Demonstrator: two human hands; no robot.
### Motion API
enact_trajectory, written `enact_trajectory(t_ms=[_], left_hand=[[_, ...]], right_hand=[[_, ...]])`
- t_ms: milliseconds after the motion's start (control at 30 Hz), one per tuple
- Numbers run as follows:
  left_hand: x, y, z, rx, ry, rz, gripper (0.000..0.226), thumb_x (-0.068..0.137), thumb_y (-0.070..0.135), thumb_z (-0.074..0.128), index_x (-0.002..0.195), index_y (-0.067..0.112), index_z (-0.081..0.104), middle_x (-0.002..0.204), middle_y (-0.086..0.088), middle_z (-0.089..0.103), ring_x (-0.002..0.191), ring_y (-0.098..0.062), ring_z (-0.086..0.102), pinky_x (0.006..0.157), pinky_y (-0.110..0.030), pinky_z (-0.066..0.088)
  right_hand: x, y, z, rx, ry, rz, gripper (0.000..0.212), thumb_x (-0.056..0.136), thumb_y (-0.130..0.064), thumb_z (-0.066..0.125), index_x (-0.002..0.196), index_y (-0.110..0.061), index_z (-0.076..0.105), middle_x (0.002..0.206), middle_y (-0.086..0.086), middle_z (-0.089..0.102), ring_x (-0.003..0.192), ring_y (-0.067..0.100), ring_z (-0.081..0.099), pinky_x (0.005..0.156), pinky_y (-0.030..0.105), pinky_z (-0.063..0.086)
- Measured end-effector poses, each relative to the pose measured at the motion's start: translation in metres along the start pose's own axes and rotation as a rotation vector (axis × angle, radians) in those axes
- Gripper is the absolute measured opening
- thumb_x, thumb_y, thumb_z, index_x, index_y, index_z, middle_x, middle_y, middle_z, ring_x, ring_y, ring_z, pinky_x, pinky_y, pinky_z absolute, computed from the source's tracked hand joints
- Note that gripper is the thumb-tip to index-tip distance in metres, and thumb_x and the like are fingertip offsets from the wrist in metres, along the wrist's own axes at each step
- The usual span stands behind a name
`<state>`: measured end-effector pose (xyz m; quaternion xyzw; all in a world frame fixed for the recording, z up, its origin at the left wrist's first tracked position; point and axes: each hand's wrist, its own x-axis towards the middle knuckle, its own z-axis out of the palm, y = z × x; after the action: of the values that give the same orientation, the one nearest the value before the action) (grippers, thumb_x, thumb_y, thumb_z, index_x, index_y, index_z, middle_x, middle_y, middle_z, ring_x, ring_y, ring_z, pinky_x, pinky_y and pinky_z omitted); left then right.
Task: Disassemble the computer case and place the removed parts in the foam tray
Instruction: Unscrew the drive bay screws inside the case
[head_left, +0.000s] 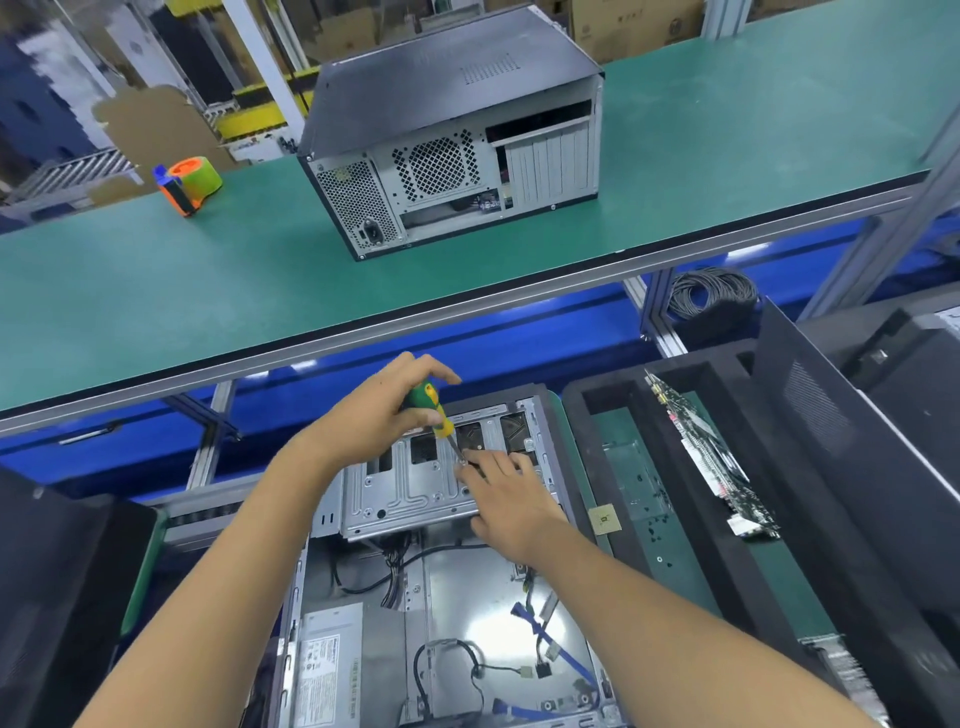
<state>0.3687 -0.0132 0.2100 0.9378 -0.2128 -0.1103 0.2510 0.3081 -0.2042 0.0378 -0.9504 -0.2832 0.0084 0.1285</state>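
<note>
The open computer case (441, 613) lies flat at six o'clock from where I stand, its side off and its metal drive cage (415, 488) just above the middle of it; the foam tray (587, 415) sits at three o'clock of the case, touching or very nearly so, with a circuit board (711, 462) leaning in one slot, a small square chip (605, 519) on its near wall and what look like a few loose screws on the green floor of a compartment. The left hand (384, 415) is curled round the green-and-yellow handle of a screwdriver (434, 410), shaft tilted down toward four o'clock; the right hand (506, 499) lies on the cage with its fingertips (470, 460) gathered at the tip, seemingly steadying it on a screw, though the screw itself is too small to make out and I cannot tell whether those fingers pinch anything.

The step in hand looks to be backing out a cage screw; to do it well, bring the shaft nearer upright over the head so the bit seats fully; press down before turning; keep the guiding fingers close enough to catch the screw as it lifts, lest it drop among the cables (540, 639) below; then carry it across to the tray. A second case (452, 140) stands at twelve o'clock on the upper bench, a tape dispenser (189, 182) at ten.
</note>
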Motion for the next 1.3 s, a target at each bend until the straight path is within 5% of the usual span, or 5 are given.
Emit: enact_trajectory(t_ms=[167, 367, 633, 1100, 1300], left_hand=[[0.005, 0.01, 0.027, 0.292, 0.362, -0.118, 0.04, 0.085, 0.077, 0.055, 0.092, 0.039, 0.045, 0.087, 0.014, 0.045, 0.08, -0.008, 0.045, 0.057, -0.03, 0.039], [0.0, -0.016, -0.001, -0.489, -0.258, -0.003, 0.03, 0.1, 0.018, 0.063, 0.12, 0.033, 0.045, 0.13, 0.009, 0.064, 0.116, -0.019, 0.066, 0.092, -0.032, 0.057], [-0.006, -0.011, 0.05, -0.326, 0.427, -0.038, 0.037, 0.08, 0.056, 0.078, 0.095, 0.033, 0.054, 0.084, 0.01, 0.065, 0.071, -0.007, 0.06, 0.06, -0.016, 0.047], [-0.014, -0.011, 0.037, -0.398, 0.534, -0.059, 0.031, 0.085, 0.053, 0.075, 0.099, 0.034, 0.056, 0.091, 0.013, 0.068, 0.084, -0.008, 0.065, 0.068, -0.013, 0.047], [-0.036, -0.006, 0.08, -0.123, 0.491, 0.266, 0.037, 0.083, 0.013, 0.083, 0.11, 0.027, 0.062, 0.114, 0.005, 0.055, 0.109, -0.013, 0.057, 0.094, -0.025, 0.048]], right_hand=[[0.0, 0.0, 0.0, 0.001, 0.009, 0.001, 0.063, 0.089, -0.038, 0.061, 0.144, -0.021, 0.037, 0.156, 0.009, 0.033, 0.141, 0.028, 0.032, 0.111, 0.047, 0.029], [-0.001, -0.001, -0.003, 0.01, 0.006, 0.007, 0.063, 0.089, -0.037, 0.06, 0.145, -0.021, 0.035, 0.159, 0.011, 0.028, 0.143, 0.029, 0.029, 0.111, 0.048, 0.027], [0.0, -0.001, -0.003, 0.008, 0.002, 0.017, 0.062, 0.087, -0.037, 0.061, 0.143, -0.022, 0.037, 0.157, 0.013, 0.03, 0.141, 0.03, 0.031, 0.11, 0.048, 0.029], [-0.001, -0.003, -0.01, 0.07, 0.005, 0.036, 0.064, 0.09, -0.042, 0.051, 0.147, -0.018, 0.035, 0.157, 0.008, 0.029, 0.142, 0.026, 0.031, 0.113, 0.044, 0.028], [-0.007, -0.005, -0.018, 0.532, 0.158, 0.201, 0.072, 0.091, -0.034, 0.054, 0.153, -0.032, 0.016, 0.111, -0.013, 0.043, 0.098, 0.01, 0.043, 0.087, 0.037, 0.048]])
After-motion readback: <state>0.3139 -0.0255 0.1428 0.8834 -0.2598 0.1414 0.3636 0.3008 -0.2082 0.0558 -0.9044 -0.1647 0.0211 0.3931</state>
